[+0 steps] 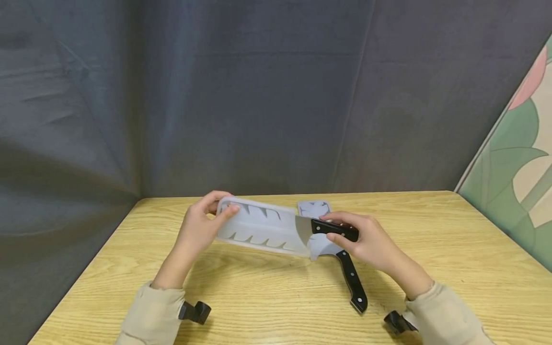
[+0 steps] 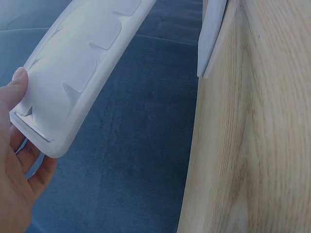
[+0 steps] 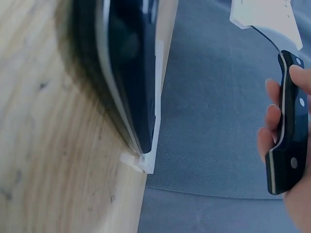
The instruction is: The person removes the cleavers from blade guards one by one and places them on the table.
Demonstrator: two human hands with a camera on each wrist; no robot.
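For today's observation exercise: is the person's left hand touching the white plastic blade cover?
Touching. In the left wrist view the left hand holds the end of the white blade cover, thumb on top, fingers beneath. The head view shows the same hold.

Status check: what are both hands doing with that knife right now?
Left hand grips white sheath. Right hand grips knife handle, blade partly inside sheath. Second sheathed knife lies on table underneath.

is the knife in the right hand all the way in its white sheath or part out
Part out. The knife shows a strip of bare blade between the white sheath and the black handle gripped by the right hand.
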